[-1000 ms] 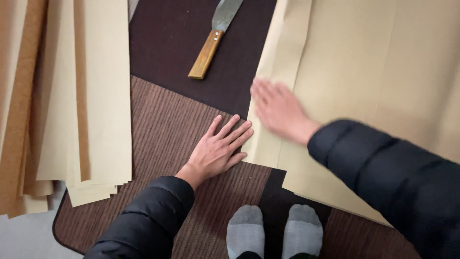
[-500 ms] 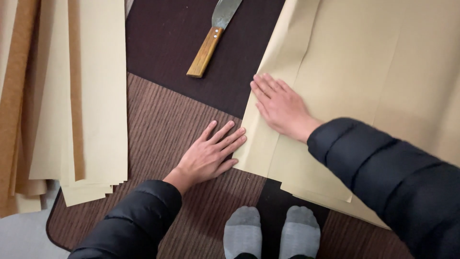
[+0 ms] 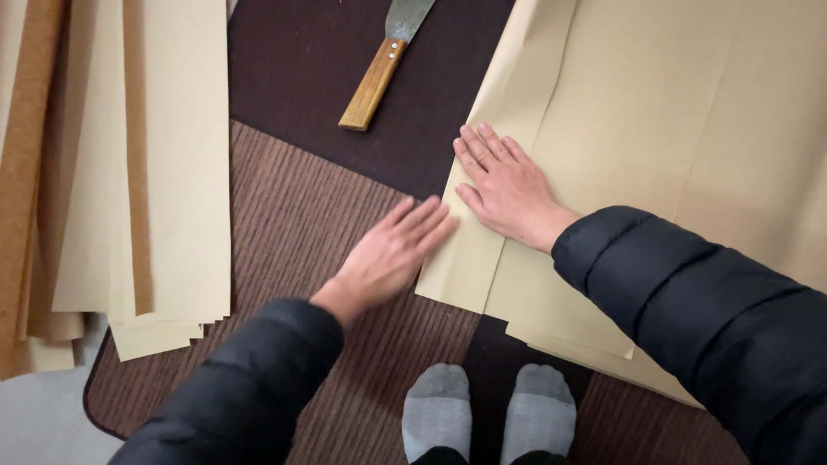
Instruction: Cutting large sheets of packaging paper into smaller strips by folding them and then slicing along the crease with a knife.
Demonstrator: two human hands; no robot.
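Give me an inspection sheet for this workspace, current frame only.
Surface: brown ribbed mat beside a darker mat.
Job's things: big tan paper sheets, folded edge facing the hands.
Clutter: stack of tan paper strips at left; knife with a wooden handle, lying apart.
Grippers: left hand flat, fingertips at the sheet's edge; right hand flat on the sheets.
Cables: nothing seen.
Surroundings: grey socks at bottom; pale floor at the corner.
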